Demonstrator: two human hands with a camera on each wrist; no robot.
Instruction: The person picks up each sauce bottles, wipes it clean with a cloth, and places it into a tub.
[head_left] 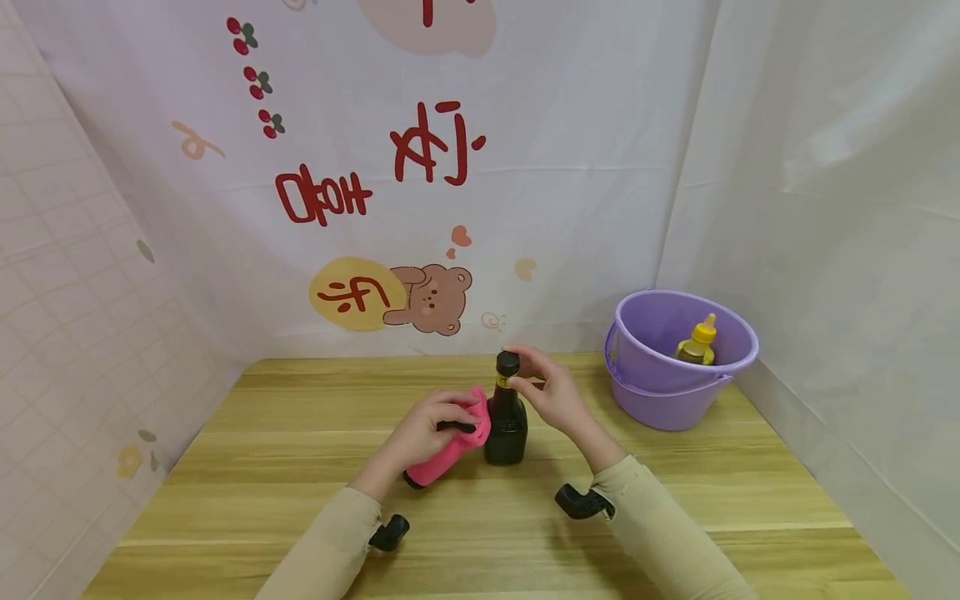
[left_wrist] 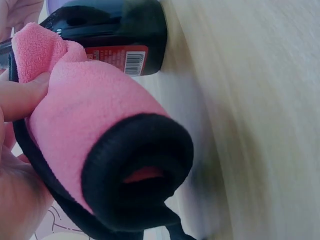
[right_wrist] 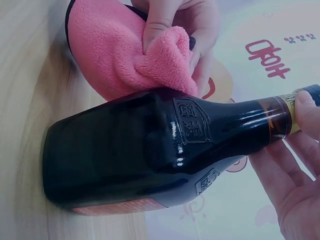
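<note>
A dark glass soy sauce bottle [head_left: 506, 442] stands upright on the wooden table, with raised characters on its shoulder in the right wrist view. My right hand [head_left: 553, 398] pinches its neck just below the black cap [head_left: 507, 362]. To the left, my left hand [head_left: 426, 427] grips a bunched pink cloth [head_left: 444, 460] with black edging. In the right wrist view the cloth [right_wrist: 112, 47] lies against the bottle's side, near the shoulder. A red label with a barcode [left_wrist: 134, 63] shows on the bottle in the left wrist view.
A purple bucket [head_left: 663, 408] stands at the right rear of the table [head_left: 300, 417], its handle hanging down. Inside it is a bottle with a yellow cap [head_left: 703, 333]. White printed curtains [head_left: 570, 208] hang behind the table and at both sides.
</note>
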